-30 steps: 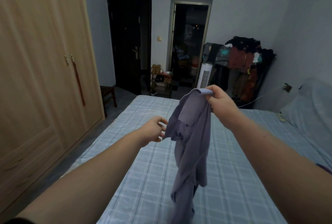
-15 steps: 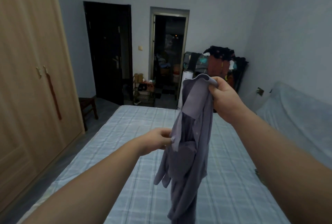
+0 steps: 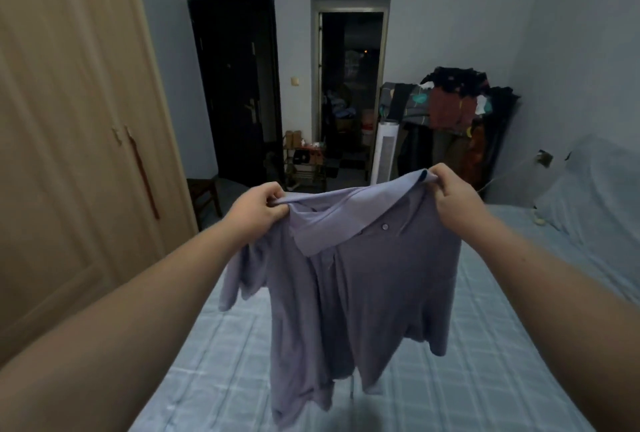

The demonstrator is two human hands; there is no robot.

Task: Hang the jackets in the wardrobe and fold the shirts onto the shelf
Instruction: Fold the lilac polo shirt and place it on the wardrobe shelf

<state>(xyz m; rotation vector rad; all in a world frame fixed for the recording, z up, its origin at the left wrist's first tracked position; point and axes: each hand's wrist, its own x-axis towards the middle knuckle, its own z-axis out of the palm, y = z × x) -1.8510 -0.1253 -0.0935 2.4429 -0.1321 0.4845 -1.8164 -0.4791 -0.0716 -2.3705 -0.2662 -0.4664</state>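
Observation:
A purple short-sleeved collared shirt [image 3: 363, 286] hangs spread out in the air above the bed, collar and buttons facing me. My left hand [image 3: 259, 211] pinches its left shoulder and my right hand [image 3: 450, 194] pinches the right shoulder by the collar. The shirt's hem dangles just above the mattress. The wooden wardrobe [image 3: 69, 119] stands along the left wall with its doors shut.
A bed with a pale blue checked sheet [image 3: 485, 379] fills the foreground, with a covered pillow [image 3: 595, 189] at right. Beyond it are a dark door [image 3: 235, 92], an open doorway [image 3: 349, 92], a white tower fan [image 3: 386, 151], a loaded clothes rack [image 3: 457, 119] and a small stool [image 3: 204, 192].
My left hand has taken hold of the shirt's other shoulder and moved left. The shirt, which hung bunched from my right hand, is now spread wide between both hands.

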